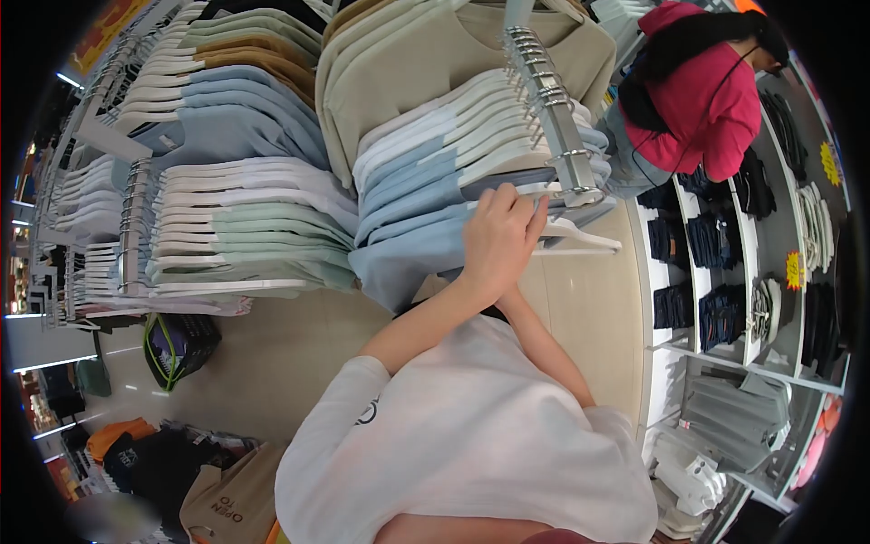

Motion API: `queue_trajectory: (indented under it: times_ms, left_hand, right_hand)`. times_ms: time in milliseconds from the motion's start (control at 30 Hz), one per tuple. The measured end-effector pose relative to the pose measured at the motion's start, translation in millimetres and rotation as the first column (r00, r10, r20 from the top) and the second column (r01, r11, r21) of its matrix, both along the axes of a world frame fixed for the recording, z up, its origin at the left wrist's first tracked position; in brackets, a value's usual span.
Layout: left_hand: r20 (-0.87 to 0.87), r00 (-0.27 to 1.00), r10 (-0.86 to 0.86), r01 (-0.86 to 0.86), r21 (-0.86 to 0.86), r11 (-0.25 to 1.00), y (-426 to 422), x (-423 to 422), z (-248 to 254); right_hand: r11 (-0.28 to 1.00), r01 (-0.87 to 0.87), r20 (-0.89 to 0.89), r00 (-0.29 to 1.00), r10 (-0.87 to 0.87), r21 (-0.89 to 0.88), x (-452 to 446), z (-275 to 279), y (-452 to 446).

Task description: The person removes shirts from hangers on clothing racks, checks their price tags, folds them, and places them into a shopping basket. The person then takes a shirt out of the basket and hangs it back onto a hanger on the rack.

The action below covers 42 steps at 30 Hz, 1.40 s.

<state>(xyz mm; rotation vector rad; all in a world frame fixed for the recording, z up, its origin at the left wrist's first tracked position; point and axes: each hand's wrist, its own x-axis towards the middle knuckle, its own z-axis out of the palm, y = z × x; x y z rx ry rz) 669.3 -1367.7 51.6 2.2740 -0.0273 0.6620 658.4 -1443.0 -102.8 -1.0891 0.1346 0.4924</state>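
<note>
My left hand (pixel 500 238) is closed at the front of a rail of shirts, its fingers curled around the neck of a clothes hanger (pixel 580 238). From that spot a light blue shirt (pixel 399 265) hangs down to the left. My right forearm (pixel 546 349) passes beneath the left wrist, and the right hand itself is hidden behind the left hand and the shirt. Just beyond my fingers, white hangers (pixel 494 127) with white and blue shirts line up along a metal rail (pixel 564 145).
Green and white shirts (pixel 272 231) hang on another rail to the left. A beige sweatshirt (pixel 435 68) hangs behind. At the upper right stands a person in a pink top (pixel 693 95). Shelves of folded jeans (pixel 716 240) line the right. A black basket (pixel 181 349) sits on the floor.
</note>
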Motion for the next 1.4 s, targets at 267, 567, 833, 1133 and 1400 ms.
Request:
queue_trajectory:
  times_ms: [267,567,833,1133,1400]
  left_hand:
    - [0.217,0.975,0.049,-0.079,0.132,0.988,-25,-1,-12]
    - [0.138,0.94,0.312,-0.319,0.029,0.947,-50,6,-18]
    - [0.198,0.912,0.358,-0.368,0.014,0.93,-68,9,-11]
    - [0.19,0.893,0.408,-0.409,-0.034,0.912,-73,10,-20]
    - [0.208,0.88,0.427,-0.437,0.004,0.9,-77,11,-23]
  right_hand:
    - [0.993,-0.117,0.104,0.987,0.12,-0.031,12,-9,1]
    - [0.947,-0.198,0.394,0.873,0.287,-0.253,30,-15,-59]
    - [0.884,0.025,0.377,0.91,0.173,-0.466,88,-24,-204]
    - [0.943,-0.229,0.136,0.954,0.267,-0.242,114,29,-277]
    - [0.918,-0.119,0.195,0.959,0.205,-0.378,117,82,-309]
